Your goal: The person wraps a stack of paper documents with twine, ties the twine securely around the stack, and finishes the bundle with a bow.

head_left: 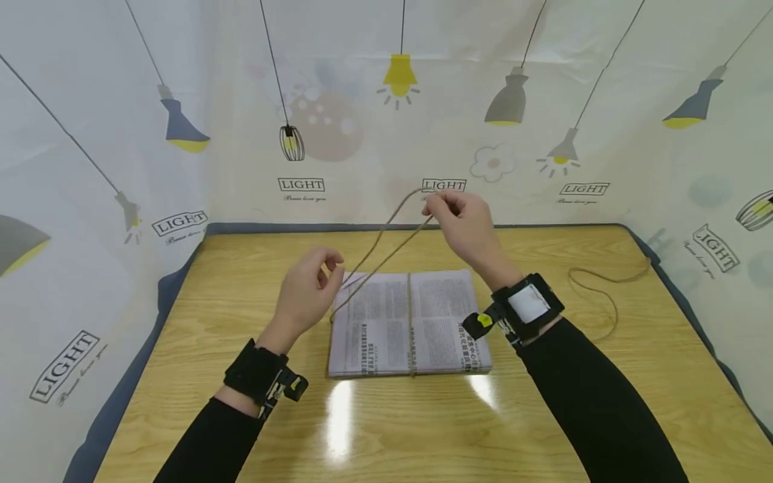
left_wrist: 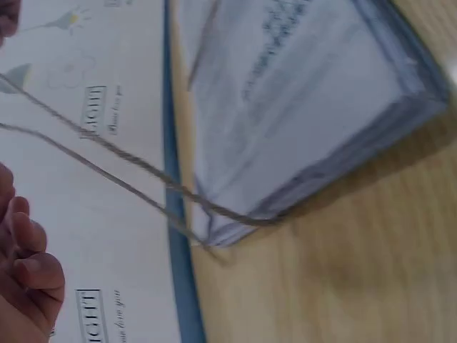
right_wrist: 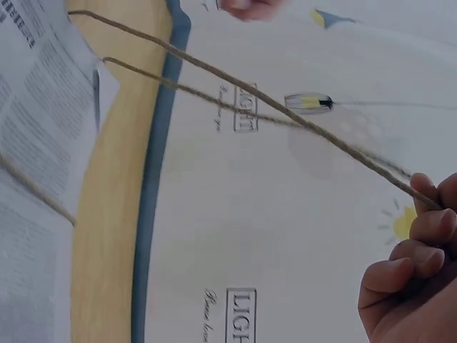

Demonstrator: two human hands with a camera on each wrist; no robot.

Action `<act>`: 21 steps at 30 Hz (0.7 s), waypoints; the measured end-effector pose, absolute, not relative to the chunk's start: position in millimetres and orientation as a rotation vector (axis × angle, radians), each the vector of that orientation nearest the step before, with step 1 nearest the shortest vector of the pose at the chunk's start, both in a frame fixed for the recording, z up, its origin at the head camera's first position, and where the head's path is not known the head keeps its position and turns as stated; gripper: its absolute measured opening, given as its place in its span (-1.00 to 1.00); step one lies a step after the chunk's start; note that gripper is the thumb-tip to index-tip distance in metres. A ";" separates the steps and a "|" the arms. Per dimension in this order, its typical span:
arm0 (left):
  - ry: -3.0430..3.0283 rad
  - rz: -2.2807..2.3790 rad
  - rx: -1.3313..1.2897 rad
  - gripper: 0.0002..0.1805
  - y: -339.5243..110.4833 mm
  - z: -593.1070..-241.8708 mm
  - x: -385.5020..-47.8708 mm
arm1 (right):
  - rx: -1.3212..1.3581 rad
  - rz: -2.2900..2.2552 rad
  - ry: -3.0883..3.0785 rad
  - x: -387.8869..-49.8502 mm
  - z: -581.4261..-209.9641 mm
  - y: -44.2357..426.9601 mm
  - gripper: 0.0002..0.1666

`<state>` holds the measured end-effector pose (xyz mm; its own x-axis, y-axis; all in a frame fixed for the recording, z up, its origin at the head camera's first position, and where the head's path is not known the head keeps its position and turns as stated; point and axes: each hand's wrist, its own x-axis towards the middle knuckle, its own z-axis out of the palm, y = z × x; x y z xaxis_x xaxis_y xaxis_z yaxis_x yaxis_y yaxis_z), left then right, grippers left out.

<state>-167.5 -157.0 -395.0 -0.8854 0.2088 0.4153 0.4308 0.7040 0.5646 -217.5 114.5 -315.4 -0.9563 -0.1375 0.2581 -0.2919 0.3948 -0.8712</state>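
A stack of newspapers (head_left: 443,335) lies on the table, with a strand of brown twine (head_left: 410,322) across its middle. Above the stack, my right hand (head_left: 468,228) pinches a raised loop of twine (right_wrist: 285,111) between thumb and fingers. Two strands of that loop slope down to the stack's left edge, one apparently passing under it. My left hand (head_left: 308,288) hovers beside the stack's left back corner, close to the strands. Its fingers (left_wrist: 32,236) are loosely bent, and nothing shows between them in the left wrist view.
A loose length of twine (head_left: 610,295) trails over the wooden table (head_left: 241,268) at the right, reaching its back right edge. Lamp-printed cloth (head_left: 362,161) surrounds the back and sides, with a dark blue border (head_left: 181,282) along the table.
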 end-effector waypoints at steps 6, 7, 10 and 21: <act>-2.847 -0.841 -0.486 -0.78 -153.3 -419.0 -164.0 | 0.282 1.800 -2.389 -223.4 -303.4 143.6 -0.65; -2.869 -0.825 -0.499 -0.77 -151.2 -421.2 -163.6 | 0.269 1.858 -2.348 -224.0 -301.8 149.3 -0.67; -2.912 -0.782 -0.530 -0.81 -145.2 -427.1 -162.6 | 0.218 1.984 -2.248 -225.1 -297.5 167.7 -0.73; -2.982 -0.691 -0.531 -0.84 -136.9 -441.1 -163.8 | -0.040 1.950 -2.215 -221.7 -300.7 256.7 -0.70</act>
<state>-163.8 -136.9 -441.1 -0.9411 0.3200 0.1097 0.3356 0.8427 0.4209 -221.7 256.7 -300.7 -0.9815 0.1455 0.1242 -0.1048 0.1345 -0.9854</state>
